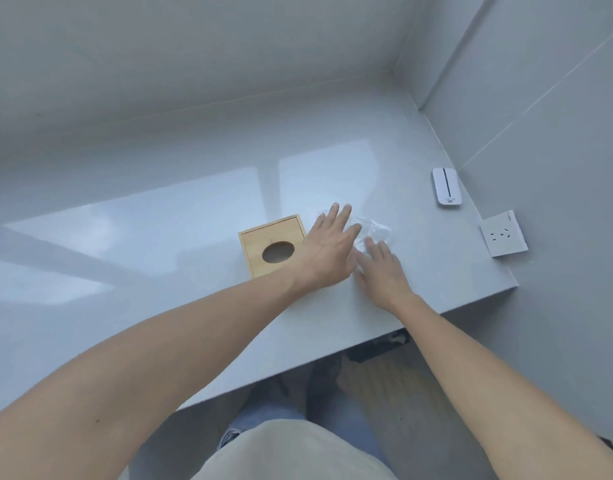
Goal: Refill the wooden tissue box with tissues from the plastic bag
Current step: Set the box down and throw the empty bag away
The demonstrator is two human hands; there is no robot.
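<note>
A light wooden tissue box (263,239) with an oval hole in its lid lies on the glossy grey counter (159,244). Just right of it lies a clear plastic bag (376,228) of tissues, mostly hidden under my hands. My left hand (327,247) reaches past the box's right edge, its fingers spread flat over the bag. My right hand (381,266) lies beside it with fingers extended onto the bag's near side. Neither hand has closed around anything.
A small white device (446,186) with a dark stripe lies at the counter's back right, by the wall. A white wall socket (503,233) sits on the right wall above the counter's corner. The counter's front edge (298,355) runs diagonally below my forearms.
</note>
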